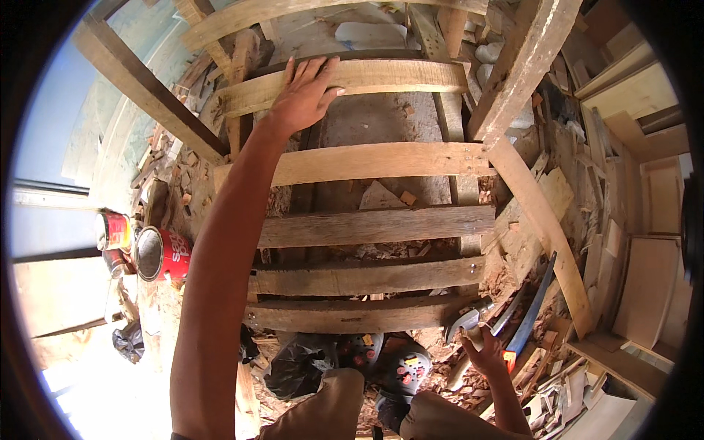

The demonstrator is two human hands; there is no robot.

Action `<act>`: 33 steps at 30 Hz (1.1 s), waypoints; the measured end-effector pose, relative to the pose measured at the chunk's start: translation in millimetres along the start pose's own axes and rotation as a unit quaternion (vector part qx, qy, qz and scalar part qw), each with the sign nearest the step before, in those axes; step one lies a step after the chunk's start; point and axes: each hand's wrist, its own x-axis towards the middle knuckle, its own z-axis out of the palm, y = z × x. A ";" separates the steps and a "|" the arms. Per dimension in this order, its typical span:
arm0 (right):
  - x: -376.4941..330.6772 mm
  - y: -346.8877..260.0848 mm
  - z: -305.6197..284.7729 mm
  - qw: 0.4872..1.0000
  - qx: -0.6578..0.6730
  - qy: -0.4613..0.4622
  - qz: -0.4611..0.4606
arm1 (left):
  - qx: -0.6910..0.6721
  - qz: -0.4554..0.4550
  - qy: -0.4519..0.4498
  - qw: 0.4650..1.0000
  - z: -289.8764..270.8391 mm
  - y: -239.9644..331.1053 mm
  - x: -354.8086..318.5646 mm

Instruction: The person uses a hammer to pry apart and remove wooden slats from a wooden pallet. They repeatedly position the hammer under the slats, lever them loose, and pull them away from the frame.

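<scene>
Setting: a cluttered work area, its floor (524,246) strewn with wood chips and offcuts; pale wooden panels (645,286) at the right, a bright bluish surface at the upper left.

Main item: one wooden frame, ladder-like, in the middle of the view, extending from just beyond the feet to the upper edge. Rough brown boards laid crosswise, spaced apart; the nearer ones darker and weathered, the far board (396,76) paler, yellowish, with visible grain. Small nail heads at some right-hand ends. Two posts, left post (150,88) and right post (524,70), slant outward; a slanting board (546,235) runs down the right side.

Left hand (302,95): palm down on the far board, fingers extended across it, thumb spread; grasping nothing. Its forearm covers the left parts of several boards.

Right hand (485,353): fingers closed on a hammer (463,321), metal head beside the right end of the nearest board (352,316); most of the handle hidden.

Other items: one saw (534,306), blue blade, orange at the handle, just right of the hammer. One red can (163,254), lying tipped, mouth toward the viewer; a second can (114,230) near it. One black plastic bag (299,367), in front of the nearest board, beside the clogs (408,369). Knees in brown trousers (323,407) block the lower edge.
</scene>
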 end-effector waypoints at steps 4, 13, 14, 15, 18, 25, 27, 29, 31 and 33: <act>4.2 -13.1 -4.1 0.999 0.029 -0.008 0.030 | -0.006 0.002 0.005 1.000 -0.7 2.1 -1.3; 2.9 -3.5 -3.4 1.000 0.006 -0.014 -0.008 | 0.011 -0.016 -0.001 1.000 -0.5 4.6 0.1; 3.4 -6.8 -3.8 1.000 0.016 -0.010 0.006 | 0.003 -0.020 0.001 1.000 -1.6 6.3 -0.3; 3.1 -11.5 -5.3 0.999 0.025 -0.007 0.021 | -0.006 -0.024 0.004 1.000 -2.3 8.2 -1.0; 3.7 -17.2 -6.7 0.999 0.019 -0.005 0.035 | -0.030 -0.020 0.024 0.999 -1.3 1.4 -2.2; 0.6 -17.6 0.0 0.999 0.037 0.010 0.035 | 0.010 -0.097 0.039 0.994 -4.4 28.8 7.4; -1.1 -16.7 -0.6 0.999 0.015 0.012 0.031 | 0.015 -0.100 0.057 0.993 -1.0 23.7 8.1; -0.7 -18.6 -2.0 0.999 0.012 0.002 0.043 | 0.014 -0.101 0.052 0.993 -1.1 20.1 7.5; -0.4 -16.4 -0.5 0.999 0.019 0.002 0.044 | 0.017 -0.113 0.039 0.993 -1.3 23.4 9.3; -2.8 -9.3 3.2 0.999 0.032 0.009 0.034 | 0.019 -0.120 0.038 0.992 -2.4 28.0 8.7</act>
